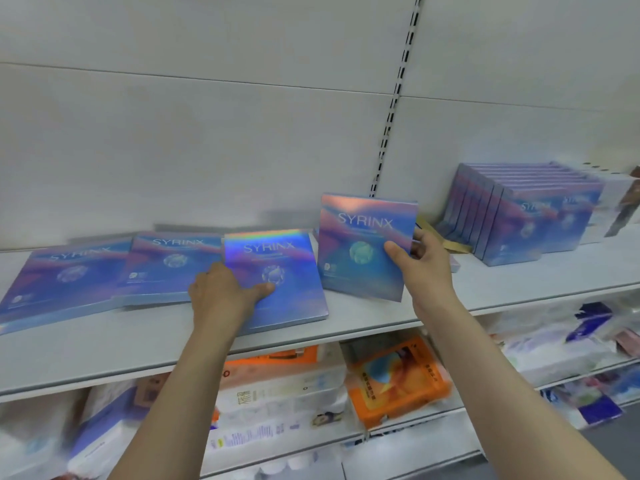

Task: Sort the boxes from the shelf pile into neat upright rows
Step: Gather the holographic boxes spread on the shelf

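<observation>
The right hand (pixel 420 258) grasps a blue holographic box (pixel 363 245) by its right edge, thumb across the front, holding it nearly upright with its lower edge at the white shelf (pixel 346 323). The left hand (pixel 221 292) rests on a flat-lying box (pixel 280 271), thumb stretched over its cover; its fingers are hidden, so the grip cannot be told. Left of it two more boxes (pixel 104 268) lie flat and overlapping. Far right on the same shelf, an upright row of boxes (pixel 519 209) stands. Below, a lower shelf carries an orange package (pixel 398 379).
</observation>
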Tool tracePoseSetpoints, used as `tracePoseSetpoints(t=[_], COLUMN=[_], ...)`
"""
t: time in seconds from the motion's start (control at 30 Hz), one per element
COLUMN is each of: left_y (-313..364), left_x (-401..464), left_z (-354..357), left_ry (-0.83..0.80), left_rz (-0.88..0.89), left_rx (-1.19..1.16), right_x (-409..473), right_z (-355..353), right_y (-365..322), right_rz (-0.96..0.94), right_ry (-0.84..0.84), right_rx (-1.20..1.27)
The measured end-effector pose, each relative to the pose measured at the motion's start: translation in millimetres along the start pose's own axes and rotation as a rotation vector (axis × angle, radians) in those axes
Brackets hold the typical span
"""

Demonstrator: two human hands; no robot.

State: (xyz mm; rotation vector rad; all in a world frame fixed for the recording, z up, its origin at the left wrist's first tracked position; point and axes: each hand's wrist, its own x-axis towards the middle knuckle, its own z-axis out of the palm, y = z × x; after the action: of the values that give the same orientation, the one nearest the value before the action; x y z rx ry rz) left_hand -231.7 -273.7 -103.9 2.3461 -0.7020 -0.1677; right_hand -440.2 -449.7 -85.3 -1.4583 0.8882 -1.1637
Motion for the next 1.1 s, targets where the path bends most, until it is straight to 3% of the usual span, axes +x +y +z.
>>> tracePoseSetpoints(t=[0.17,0.3,0.5,0.77,1.1], left_y=[25,78,181,292,356], left_x=[-17,-30,-56,-87,-102], left_z=[-11,2,66,169,231], left_ry=[0.208,0.31,0.193,0.025,0.03], left_rz=[-0.004,0.088,0.137,0.163,0.128], left_rx=[-0.313,-0.534,-0.951,-1.079,-1.098], right_x=[24,63,120,187,260], right_z=[-30,-83,-190,-336,-442], right_y=[2,-3,1,22,35], right_rz=[-0.016,-0.069,-0.09,-0.043,-0.038], right_ry=[-0.027,-0.032,-0.071,-0.04,-0.016], right_rx=[0.146,0.186,0.17,0.157,0.194])
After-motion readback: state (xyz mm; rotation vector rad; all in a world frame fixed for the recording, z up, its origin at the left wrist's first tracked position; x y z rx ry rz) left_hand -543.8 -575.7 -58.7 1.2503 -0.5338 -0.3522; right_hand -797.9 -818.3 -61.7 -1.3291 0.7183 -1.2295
